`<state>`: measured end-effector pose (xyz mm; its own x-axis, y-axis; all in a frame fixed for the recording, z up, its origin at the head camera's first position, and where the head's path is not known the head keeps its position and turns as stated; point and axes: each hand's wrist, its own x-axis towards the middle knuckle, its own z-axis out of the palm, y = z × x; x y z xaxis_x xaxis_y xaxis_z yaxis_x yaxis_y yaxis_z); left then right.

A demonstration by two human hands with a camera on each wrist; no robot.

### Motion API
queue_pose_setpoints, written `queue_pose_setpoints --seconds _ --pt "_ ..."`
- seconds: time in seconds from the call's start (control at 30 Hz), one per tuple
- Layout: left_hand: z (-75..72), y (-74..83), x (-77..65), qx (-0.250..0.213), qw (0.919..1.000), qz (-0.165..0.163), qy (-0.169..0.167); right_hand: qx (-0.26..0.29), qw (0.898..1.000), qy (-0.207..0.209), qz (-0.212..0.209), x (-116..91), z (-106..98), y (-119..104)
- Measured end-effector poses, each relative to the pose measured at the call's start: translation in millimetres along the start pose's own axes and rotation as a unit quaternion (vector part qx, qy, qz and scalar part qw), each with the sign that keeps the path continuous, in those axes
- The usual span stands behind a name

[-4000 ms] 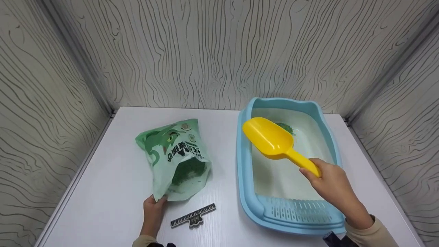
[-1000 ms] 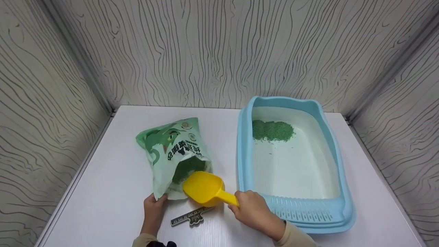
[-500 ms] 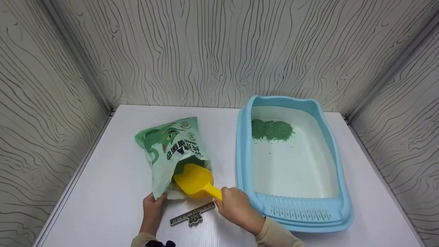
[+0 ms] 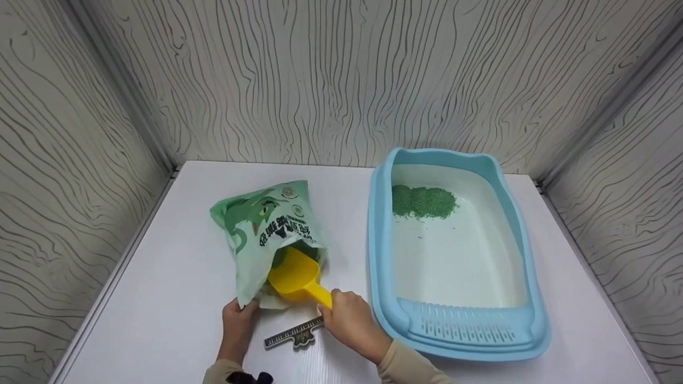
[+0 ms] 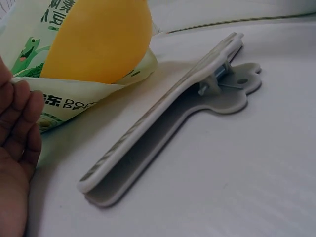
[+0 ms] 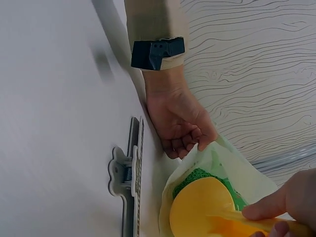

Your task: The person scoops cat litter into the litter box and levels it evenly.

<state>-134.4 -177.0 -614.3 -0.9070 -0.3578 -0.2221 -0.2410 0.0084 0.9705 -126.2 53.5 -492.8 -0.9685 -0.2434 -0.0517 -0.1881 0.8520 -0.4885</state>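
A green bag of cat litter lies on its back at the left of the table, its mouth toward me. My left hand pinches the lower left corner of that mouth; the right wrist view shows thumb and fingers on the bag's edge. In my right hand is the handle of a yellow scoop. The scoop's front is inside the bag mouth, among green pellets, and its tip is hidden there. To the right stands a light blue litter box with a heap of green pellets at its far left.
A flat bag clip with a piano-key pattern lies on the white table between my hands, just below the scoop handle. Wood-grain panels close off the back and both sides.
The green heap in the litter box has grown since four seconds ago. My right hand has brought the scoop left from over the box and pushed it into the bag. My left hand stays put.
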Motion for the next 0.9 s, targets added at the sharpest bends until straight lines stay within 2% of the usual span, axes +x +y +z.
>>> queue_pose_setpoints --seconds 0.27,0.37,0.53,0.7,0.9 --pt "-1.0 -0.1 -0.1 0.003 0.9999 -0.009 -0.005 0.015 1.0 0.016 0.02 4.6 19.5 4.3" --pt "-0.3 -1.1 -0.2 0.007 0.9999 -0.012 -0.003 0.019 0.999 0.01 0.028 5.1 21.9 5.4" --pt "0.7 -2.1 -1.9 -0.004 1.0 -0.007 0.004 0.014 1.0 0.006 0.019 3.9 23.1 6.9" --pt "0.8 -2.0 -1.6 -0.009 0.9999 -0.014 -0.005 0.026 0.999 -0.008 0.029 -0.3 29.0 11.7" --pt "0.1 -0.3 -0.3 -0.001 0.9999 -0.012 -0.002 0.022 0.999 0.014 0.033 -10.7 48.3 28.0"
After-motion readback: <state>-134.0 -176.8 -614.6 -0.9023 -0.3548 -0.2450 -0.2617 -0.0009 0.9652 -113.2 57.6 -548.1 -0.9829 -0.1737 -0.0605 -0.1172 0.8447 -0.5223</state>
